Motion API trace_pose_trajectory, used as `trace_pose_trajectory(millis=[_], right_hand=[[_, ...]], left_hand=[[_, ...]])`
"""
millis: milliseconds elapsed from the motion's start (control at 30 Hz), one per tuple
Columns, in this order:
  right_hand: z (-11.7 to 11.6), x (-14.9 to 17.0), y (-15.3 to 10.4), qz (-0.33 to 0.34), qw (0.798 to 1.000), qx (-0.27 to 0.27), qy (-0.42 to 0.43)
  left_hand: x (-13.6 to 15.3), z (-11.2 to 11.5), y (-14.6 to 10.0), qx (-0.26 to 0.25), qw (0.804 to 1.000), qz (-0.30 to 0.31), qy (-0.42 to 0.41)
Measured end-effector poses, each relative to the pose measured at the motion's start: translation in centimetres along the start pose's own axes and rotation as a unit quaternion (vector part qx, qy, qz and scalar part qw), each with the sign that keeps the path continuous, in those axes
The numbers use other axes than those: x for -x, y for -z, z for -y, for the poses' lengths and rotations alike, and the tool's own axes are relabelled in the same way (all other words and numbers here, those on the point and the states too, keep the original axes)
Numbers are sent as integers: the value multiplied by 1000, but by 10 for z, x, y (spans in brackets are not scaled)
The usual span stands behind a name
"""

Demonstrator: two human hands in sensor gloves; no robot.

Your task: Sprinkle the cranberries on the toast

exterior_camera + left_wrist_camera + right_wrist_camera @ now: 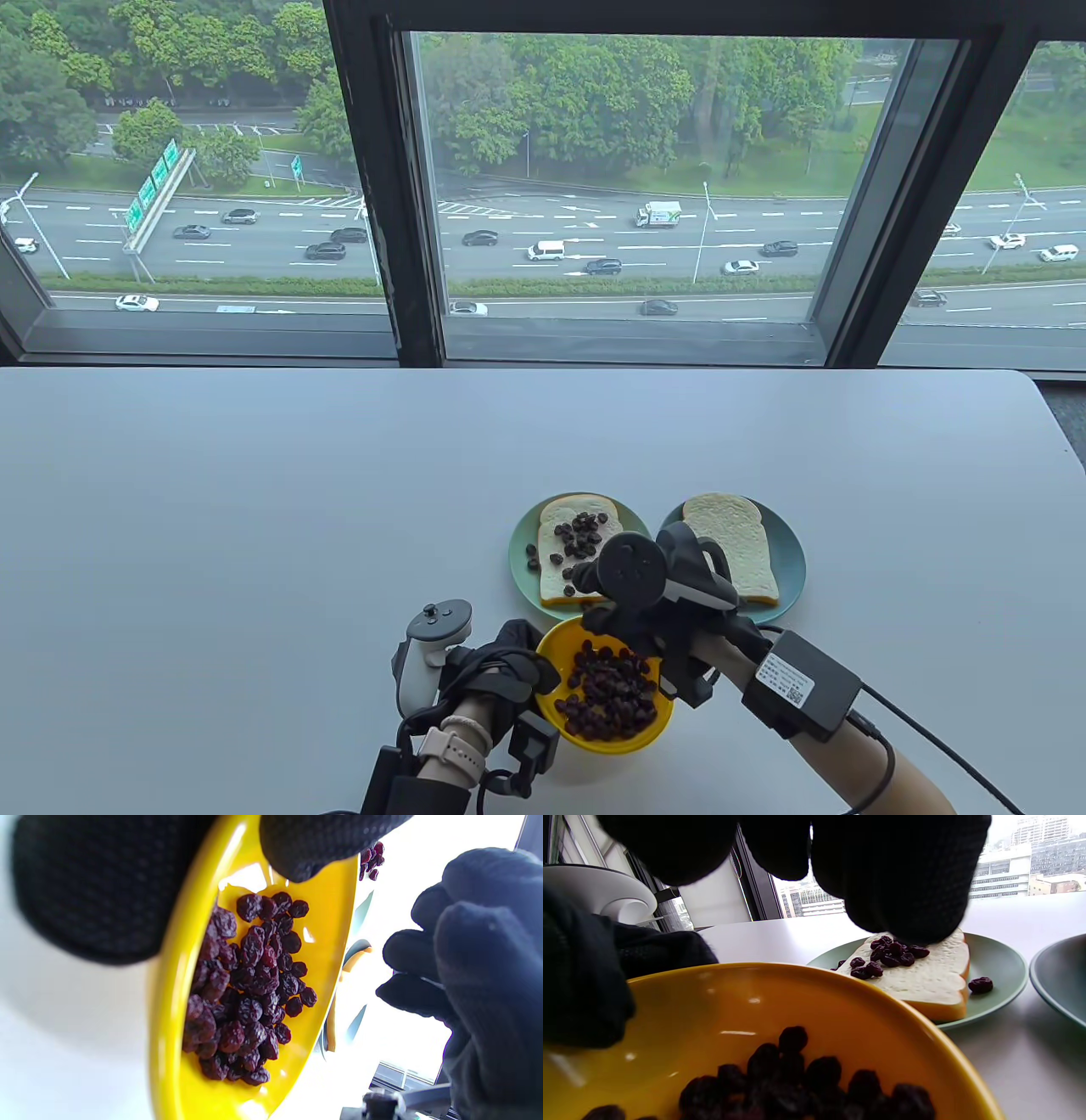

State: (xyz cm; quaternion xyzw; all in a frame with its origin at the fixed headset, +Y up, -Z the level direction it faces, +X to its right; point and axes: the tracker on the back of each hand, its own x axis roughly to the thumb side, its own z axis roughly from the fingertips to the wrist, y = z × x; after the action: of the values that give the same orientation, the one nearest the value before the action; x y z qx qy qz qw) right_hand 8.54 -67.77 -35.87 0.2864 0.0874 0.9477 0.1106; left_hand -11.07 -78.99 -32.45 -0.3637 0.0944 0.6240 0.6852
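White table [254, 526]: cranberry-topped toast [577, 552] lies lengthwise toward window.

Left hand [501, 662] gripping, right hand [632, 624] curled

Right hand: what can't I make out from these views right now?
- Right hand: whether it holds cranberries; the tracker covers it in the table view, blurred fingers in the right wrist view.
- Left toast: near corner behind the tracker.
- Left hand grip under the yellow bowl: hidden.
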Motion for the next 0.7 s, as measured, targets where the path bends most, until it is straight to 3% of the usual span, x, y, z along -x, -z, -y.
trace_pose_trajectory(millis=[300, 500, 700], right_hand=[[-35, -13, -29, 55, 987, -119, -89], [-48, -19, -28, 55, 984, -109, -133], [-56, -37, -28, 56, 964, -30, -259]], left_hand=[[-2, 4, -1, -10, 998, 29, -57], [-4, 11, -4, -28, 998, 40, -47], [-6, 15, -4, -19, 997, 51, -49]])
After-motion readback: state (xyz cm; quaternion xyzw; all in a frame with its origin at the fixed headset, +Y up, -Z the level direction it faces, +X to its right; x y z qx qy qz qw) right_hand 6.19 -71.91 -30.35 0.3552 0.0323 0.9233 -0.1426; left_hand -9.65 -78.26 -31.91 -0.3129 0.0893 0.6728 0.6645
